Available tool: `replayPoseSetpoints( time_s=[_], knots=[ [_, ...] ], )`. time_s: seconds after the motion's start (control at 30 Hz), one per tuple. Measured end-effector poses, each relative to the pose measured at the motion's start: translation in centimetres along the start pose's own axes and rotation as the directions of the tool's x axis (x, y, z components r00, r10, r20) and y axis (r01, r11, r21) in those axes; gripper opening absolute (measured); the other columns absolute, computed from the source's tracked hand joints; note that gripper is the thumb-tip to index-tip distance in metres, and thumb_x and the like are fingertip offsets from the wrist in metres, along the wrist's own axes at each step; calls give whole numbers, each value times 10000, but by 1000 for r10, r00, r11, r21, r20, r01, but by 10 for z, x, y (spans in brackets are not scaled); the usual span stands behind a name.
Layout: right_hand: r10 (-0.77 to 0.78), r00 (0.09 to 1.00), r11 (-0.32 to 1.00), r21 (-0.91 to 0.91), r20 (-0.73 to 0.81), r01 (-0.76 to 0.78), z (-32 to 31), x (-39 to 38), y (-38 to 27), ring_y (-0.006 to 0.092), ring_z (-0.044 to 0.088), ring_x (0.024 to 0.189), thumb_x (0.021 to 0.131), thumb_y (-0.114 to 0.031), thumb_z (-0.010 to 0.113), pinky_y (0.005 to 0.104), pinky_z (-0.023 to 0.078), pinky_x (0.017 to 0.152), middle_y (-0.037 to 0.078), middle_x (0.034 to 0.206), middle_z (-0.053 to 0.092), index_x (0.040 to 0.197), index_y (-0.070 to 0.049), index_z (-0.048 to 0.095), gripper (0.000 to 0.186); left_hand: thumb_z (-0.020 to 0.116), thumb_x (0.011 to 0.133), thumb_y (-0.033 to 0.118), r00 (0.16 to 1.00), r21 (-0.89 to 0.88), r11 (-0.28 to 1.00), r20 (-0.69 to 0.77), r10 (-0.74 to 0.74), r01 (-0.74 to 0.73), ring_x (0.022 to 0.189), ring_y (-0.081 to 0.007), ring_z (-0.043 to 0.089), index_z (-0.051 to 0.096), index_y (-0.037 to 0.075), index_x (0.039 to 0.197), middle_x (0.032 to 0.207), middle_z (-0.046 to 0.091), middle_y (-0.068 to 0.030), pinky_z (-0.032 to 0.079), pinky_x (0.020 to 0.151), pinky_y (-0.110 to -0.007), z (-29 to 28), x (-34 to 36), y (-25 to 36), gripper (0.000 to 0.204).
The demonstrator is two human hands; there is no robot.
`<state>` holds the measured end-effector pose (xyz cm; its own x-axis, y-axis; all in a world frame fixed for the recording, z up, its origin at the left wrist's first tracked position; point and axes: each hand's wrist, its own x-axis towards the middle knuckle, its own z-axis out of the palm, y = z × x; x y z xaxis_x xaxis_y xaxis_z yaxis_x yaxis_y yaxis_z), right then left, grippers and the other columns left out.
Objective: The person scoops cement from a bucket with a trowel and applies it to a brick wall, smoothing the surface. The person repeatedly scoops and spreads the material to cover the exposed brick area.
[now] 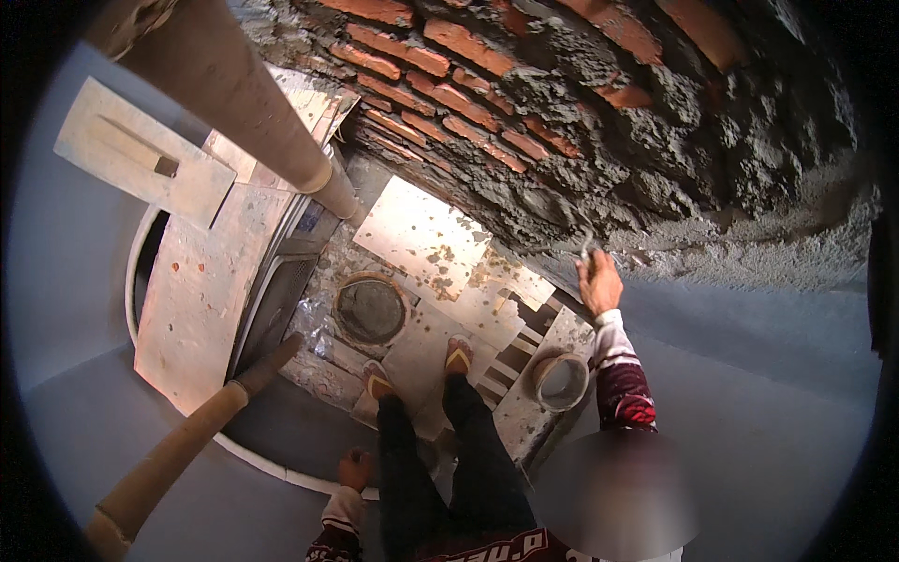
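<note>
My right hand (599, 279) is raised at the lower part of the brick wall (449, 84), its fingers closed on the grey handle of what looks like a trowel (585, 232), whose blade is hard to tell from the wet, rough mortar (712, 178) behind it. My left hand (354, 468) hangs low beside my left leg with curled fingers; what is in it, if anything, is hidden. Between my feet and the wall stands a round tub (370, 309) of grey mortar. A smaller bucket (561, 382) with grey contents stands right of my feet.
I stand on spattered boards (421, 234) laid over slats, high in a grey-walled space. Thick bamboo poles (178, 450) rise at the left, beside a leaning board (201, 309) and curved pale tubing (134, 281). A wooden float (103, 140) lies at the upper left.
</note>
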<state>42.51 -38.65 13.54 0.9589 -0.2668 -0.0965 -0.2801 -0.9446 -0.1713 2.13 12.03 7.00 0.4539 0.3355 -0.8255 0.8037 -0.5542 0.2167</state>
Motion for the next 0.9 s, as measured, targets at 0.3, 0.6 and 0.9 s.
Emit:
replayPoseSetpoints(
  time_s=[0.3, 0.6, 0.9],
  knots=[
    [-55, 993, 998, 18, -102, 57, 13, -88, 30, 412, 593, 855, 900, -258, 624, 479, 493, 721, 169, 1000, 567, 1093, -80, 551, 273, 658, 861, 278, 999, -82, 996, 7, -37, 38, 986, -362, 658, 629, -11, 1155, 1075, 672, -218, 509, 871, -434, 23, 4, -32, 413],
    [-2, 993, 980, -200, 117, 25, 21, -8, 57, 436, 614, 918, 871, -337, 627, 534, 498, 760, 196, 1006, 626, 1094, -122, 572, 315, 606, 889, 276, 999, -88, 996, 47, 9, -4, 970, -387, 651, 625, -16, 1148, 1042, 668, -232, 501, 866, -442, 12, 3, 2, 391],
    [-72, 986, 997, 42, 148, 66, 27, -89, 33, 433, 624, 881, 870, -313, 619, 495, 491, 754, 232, 977, 638, 1084, -58, 585, 335, 657, 852, 294, 992, -120, 986, 61, -112, 119, 945, -337, 660, 640, 32, 1125, 1023, 675, -194, 503, 855, -424, 14, -1, 17, 378]
  ],
)
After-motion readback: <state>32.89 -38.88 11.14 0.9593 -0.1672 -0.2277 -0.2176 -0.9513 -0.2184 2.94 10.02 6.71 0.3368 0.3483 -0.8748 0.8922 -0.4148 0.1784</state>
